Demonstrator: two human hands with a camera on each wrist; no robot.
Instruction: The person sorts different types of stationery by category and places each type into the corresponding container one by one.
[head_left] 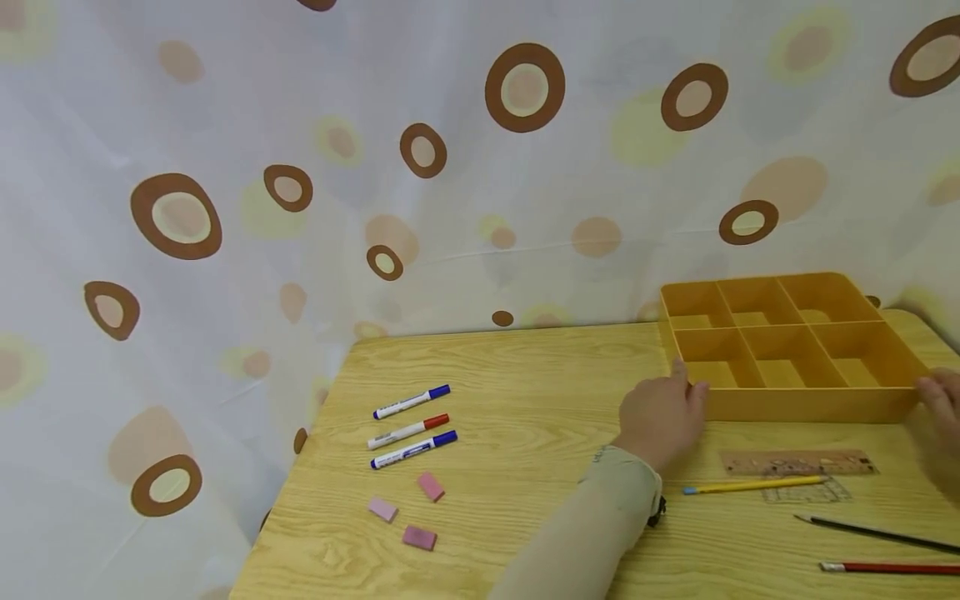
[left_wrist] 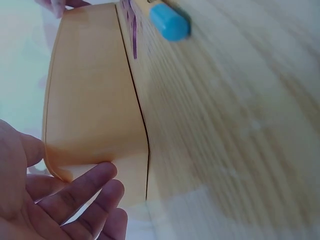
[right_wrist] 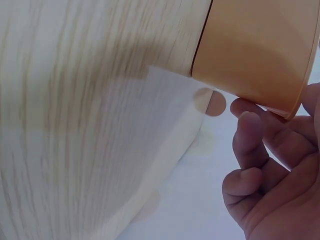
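Observation:
An orange-yellow compartment tray with several square sections sits at the back right of the wooden table, near the patterned cloth. My left hand grips its front left corner. The left wrist view shows the thumb at the rim of the tray and fingers against the side wall. At the front right corner, my right hand holds the tray, partly cut off by the head view's edge. In the right wrist view, fingers of the right hand curl at the corner of the tray. The sections hold nothing visible.
Before the tray lie a ruler, a yellow pencil, a clear protractor, a black pencil and a red pencil. Leftward are two blue-capped markers, a red-capped marker and three pink erasers.

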